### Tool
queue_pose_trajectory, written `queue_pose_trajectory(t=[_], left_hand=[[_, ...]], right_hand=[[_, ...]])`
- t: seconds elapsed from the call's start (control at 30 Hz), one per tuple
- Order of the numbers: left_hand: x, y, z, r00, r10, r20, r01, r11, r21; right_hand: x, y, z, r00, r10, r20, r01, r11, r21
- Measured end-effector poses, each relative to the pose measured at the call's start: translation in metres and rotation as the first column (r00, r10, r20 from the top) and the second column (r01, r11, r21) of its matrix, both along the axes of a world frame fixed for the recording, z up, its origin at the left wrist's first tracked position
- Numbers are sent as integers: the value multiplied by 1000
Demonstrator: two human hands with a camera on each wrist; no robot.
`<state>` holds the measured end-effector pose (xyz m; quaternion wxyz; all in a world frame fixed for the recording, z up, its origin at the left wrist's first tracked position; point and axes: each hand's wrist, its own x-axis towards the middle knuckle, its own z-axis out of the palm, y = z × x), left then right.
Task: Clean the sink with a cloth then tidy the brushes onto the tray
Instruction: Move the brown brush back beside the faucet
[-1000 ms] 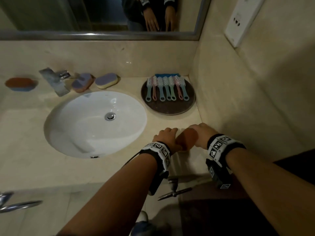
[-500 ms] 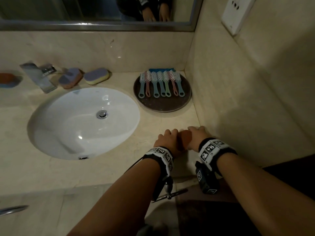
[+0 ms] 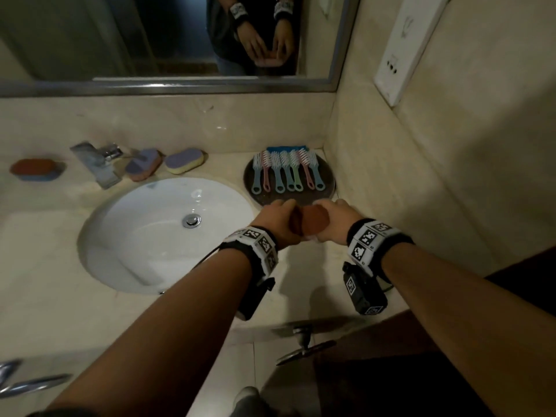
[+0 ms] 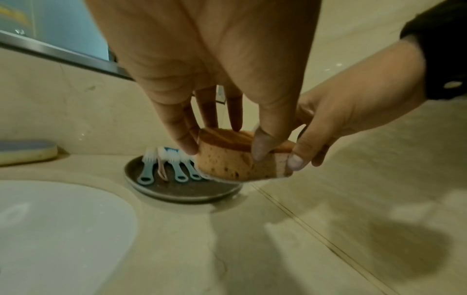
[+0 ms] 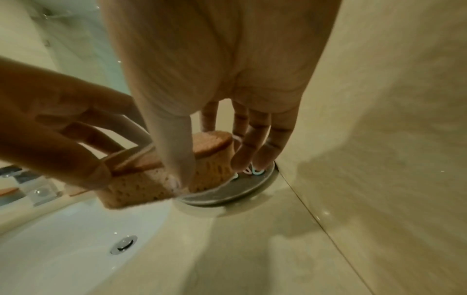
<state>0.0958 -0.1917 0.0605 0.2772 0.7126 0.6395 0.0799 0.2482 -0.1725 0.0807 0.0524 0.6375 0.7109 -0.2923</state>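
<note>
Both hands hold an orange sponge (image 3: 311, 222) (image 4: 227, 161) (image 5: 141, 187) in the air, just above the counter. My left hand (image 3: 281, 216) pinches its left end between thumb and fingers. My right hand (image 3: 332, 216) pinches the right end the same way. The sponge hangs at the near rim of the round dark tray (image 3: 301, 197) (image 4: 182, 191). Several pastel brushes (image 3: 285, 173) lie side by side on that tray, handles toward me. The white oval sink (image 3: 144, 245) is to the left, apart from the hands.
A chrome faucet (image 3: 96, 164) stands behind the sink. Two purple sponges (image 3: 183, 156) lie beside it and an orange-and-blue one (image 3: 34, 170) lies at far left. A tiled wall with a white socket plate (image 3: 403, 55) closes the right side. The mirror (image 3: 180, 37) is above.
Both hands have carried the sponge up off the counter's front area and away from me, up to the tray's near rim. The brushes have not moved.
</note>
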Motion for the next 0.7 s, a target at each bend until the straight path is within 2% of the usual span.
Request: queue_pose_trajectory(t=[0.13, 0.3, 0.5, 0.7], left_hand=[[-26, 8, 17, 998, 47, 46, -48, 998, 26], [-63, 32, 20, 995, 92, 26, -92, 995, 22], [-93, 74, 6, 995, 94, 41, -93, 996, -14], [-100, 113, -19, 998, 36, 57, -31, 996, -87]], right_hand=[[-19, 12, 14, 998, 42, -37, -40, 998, 41], [-50, 41, 14, 995, 68, -76, -65, 997, 33], [-72, 82, 3, 993, 70, -98, -70, 998, 6], [-78, 113, -20, 995, -3, -95, 1, 1000, -24]])
